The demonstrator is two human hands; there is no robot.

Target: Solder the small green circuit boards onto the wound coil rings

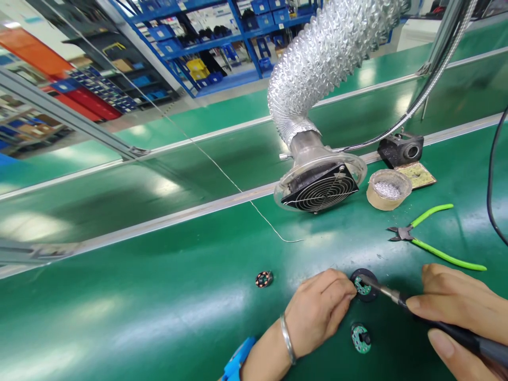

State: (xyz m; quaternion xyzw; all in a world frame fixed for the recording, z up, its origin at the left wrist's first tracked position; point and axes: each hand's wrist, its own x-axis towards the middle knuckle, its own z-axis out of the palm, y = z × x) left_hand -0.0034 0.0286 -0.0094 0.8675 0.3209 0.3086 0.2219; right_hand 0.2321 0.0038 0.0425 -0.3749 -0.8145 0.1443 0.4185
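The grip of the right hand (460,307) is closed around the black handle of a soldering iron (452,329), whose tip is laid over a green circuit board (362,287). That board is seated on a black disc (369,297) on the green worktop (178,307). The fingers of the left hand (319,309) are bunched together, their tips closed on the disc's left rim. A second circuit board (361,341), topped by a black part, is placed just below the disc, and a copper-wound stator (263,279) is set apart to the left.

A round tub (379,200) is filled partway with silvery scraps (387,189). Beside it, a yellow sponge (419,174) is held in a shallow tray (427,184), just in front of a black iron stand (402,151). Green-handled cutters (405,233) are left with handles spread. Behind, blue bins (265,20) are stored on shelving, their contents too small to be told.
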